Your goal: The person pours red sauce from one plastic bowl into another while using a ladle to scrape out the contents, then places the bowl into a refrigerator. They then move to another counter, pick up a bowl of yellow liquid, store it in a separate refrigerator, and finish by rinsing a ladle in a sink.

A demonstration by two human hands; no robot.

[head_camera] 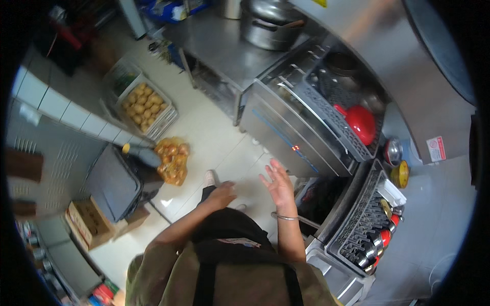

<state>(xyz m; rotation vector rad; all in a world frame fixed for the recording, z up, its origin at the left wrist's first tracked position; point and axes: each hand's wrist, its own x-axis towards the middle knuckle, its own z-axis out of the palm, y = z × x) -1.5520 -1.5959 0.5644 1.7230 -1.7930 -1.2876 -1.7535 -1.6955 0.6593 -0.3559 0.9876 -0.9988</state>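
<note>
My left hand [223, 196] hangs in front of my dark apron, blurred, its fingers loosely bent; whether it is closed cannot be told. Raised with fingers spread and palm showing, my right hand [279, 185] holds nothing, and a metal bangle [286, 218] circles that wrist. Just beyond it stands a stainless steel cabinet [283, 134] with a small red lit display. A grey plastic dish rack [329, 114] lies on the cabinet, with a red pan [360, 124] in it. Further right, a second grey rack [344, 239] holds several metal bowls and a white tray [391, 193].
A steel table [226, 49] with a large steel pot [270, 34] is ahead. On the tiled floor at left are a crate of potatoes [143, 107], an orange net bag of onions [172, 160], a lidded grey bin [115, 183] and a cardboard box [90, 225].
</note>
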